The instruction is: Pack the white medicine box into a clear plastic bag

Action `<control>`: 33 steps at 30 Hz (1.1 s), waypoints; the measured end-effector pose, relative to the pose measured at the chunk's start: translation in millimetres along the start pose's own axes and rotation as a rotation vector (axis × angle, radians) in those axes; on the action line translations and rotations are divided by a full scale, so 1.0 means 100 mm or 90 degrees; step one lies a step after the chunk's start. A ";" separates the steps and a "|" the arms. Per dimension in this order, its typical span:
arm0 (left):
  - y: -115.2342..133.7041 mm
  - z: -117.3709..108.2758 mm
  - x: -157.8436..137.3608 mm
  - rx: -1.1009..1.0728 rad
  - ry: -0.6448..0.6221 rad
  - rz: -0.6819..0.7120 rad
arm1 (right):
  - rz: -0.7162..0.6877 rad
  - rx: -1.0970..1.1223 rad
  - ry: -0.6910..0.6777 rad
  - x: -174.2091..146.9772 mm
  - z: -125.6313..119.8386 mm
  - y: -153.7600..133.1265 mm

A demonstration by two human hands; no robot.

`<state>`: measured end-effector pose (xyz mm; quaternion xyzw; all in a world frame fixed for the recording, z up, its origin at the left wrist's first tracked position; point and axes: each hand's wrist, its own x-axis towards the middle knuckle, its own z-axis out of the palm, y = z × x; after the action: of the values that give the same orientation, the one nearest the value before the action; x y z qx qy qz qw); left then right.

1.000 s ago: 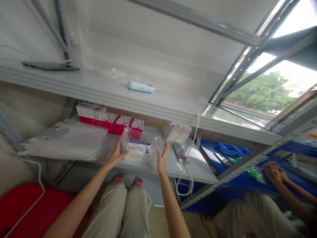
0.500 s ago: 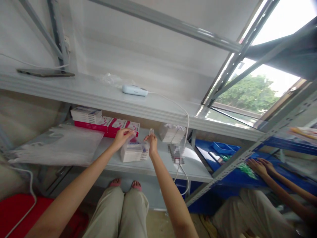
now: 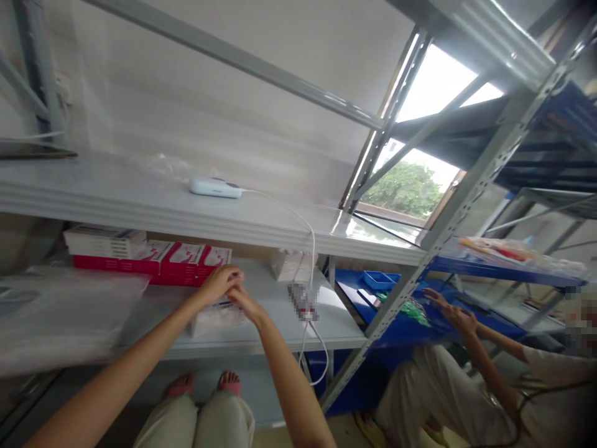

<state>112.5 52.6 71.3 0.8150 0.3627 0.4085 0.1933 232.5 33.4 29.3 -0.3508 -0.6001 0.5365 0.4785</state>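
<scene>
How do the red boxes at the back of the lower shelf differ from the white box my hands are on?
The red boxes are red and pink; the white box is pale and sits inside a clear bag. The red boxes stand in a row along the back of the lower shelf, untouched; the white box lies nearer the front, under the left hand and right hand. Both rest on that shelf.

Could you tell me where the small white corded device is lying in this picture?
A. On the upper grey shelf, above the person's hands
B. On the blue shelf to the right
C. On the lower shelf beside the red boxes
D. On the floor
A: the white corded device lies on the upper shelf, and its cable hangs down over that shelf's front edge.
</scene>
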 end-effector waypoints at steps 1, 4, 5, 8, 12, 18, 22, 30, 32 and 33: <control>0.03 -0.03 0.02 -0.025 -0.049 -0.011 | -0.010 0.004 -0.002 0.00 0.01 0.00; 0.06 -0.13 0.04 -0.084 -0.140 -0.021 | -0.026 0.031 0.036 0.03 0.05 0.03; 0.05 -0.16 0.02 -0.086 -0.136 -0.022 | -0.019 0.042 0.052 0.05 0.07 0.04; -0.03 -0.28 -0.10 -0.017 -0.088 -0.035 | 0.021 0.064 0.080 0.08 0.09 0.09; -0.12 -0.35 -0.34 0.162 -0.056 -0.034 | 0.037 0.064 0.097 0.11 0.07 0.17; -0.16 -0.23 -0.45 0.134 0.089 0.011 | 0.000 0.055 0.046 0.14 0.01 0.14; -0.33 0.03 -0.46 -0.073 0.109 -0.075 | -0.001 0.045 0.011 0.10 -0.05 0.05; -0.45 0.02 -0.50 -0.225 0.024 -0.118 | -0.169 -0.251 -0.147 0.04 -0.30 -0.18; -0.48 -0.03 -0.49 -0.268 0.000 -0.140 | -0.251 -0.356 -0.160 0.05 -0.36 -0.24; -0.51 -0.04 -0.48 -0.285 -0.008 -0.159 | -0.293 -0.420 -0.154 0.05 -0.38 -0.26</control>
<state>67.9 50.0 17.4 0.7036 0.3597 0.4464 0.4198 269.3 45.2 54.3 -0.2764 -0.8544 0.2321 0.3737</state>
